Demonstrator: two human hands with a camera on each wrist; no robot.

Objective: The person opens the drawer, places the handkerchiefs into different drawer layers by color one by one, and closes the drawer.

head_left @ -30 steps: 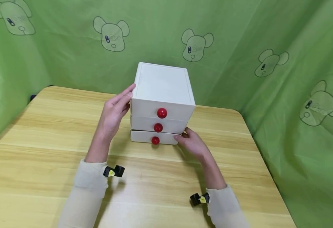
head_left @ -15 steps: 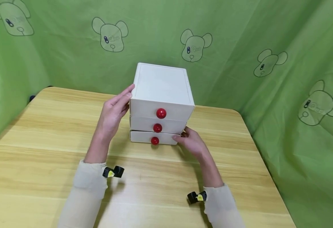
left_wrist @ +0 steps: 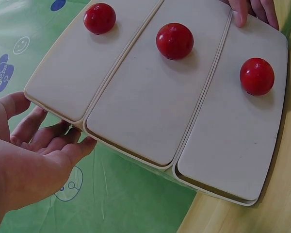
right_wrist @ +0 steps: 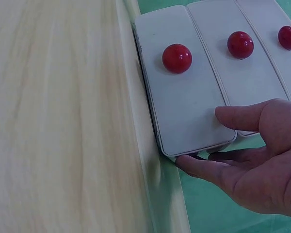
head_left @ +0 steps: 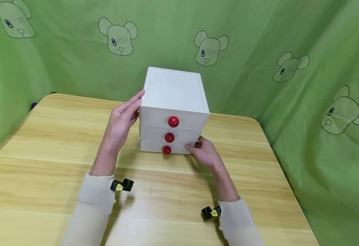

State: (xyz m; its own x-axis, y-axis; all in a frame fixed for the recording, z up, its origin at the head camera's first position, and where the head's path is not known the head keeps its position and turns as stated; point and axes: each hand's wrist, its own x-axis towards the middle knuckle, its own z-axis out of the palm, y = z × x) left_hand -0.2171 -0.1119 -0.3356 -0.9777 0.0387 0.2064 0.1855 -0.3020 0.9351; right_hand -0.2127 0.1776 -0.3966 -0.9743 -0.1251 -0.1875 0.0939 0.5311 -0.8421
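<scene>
A white cabinet [head_left: 174,90] with three stacked drawers stands on the table, each drawer front bearing a round red knob [head_left: 173,121]. My left hand [head_left: 120,123] rests against the cabinet's upper left side, its thumb by the top drawer's front edge and its fingers along the side wall. At the lower right, my right hand [head_left: 208,153] has its thumb on the front of the bottom drawer [right_wrist: 189,107], with the index finger by the drawer's side edge. The other right fingers are partly hidden beside the cabinet. All three drawers look pushed in.
The light wooden table [head_left: 158,198] extends around the cabinet. Green curtains [head_left: 167,34] with mouse-head prints hang behind it and on both sides. Small black wrist cameras [head_left: 122,185] sit on both rolled cuffs.
The bottom drawer has slid inward under my right thumb, and the dark gap above it has closed. My left hand stays at the cabinet's side.
</scene>
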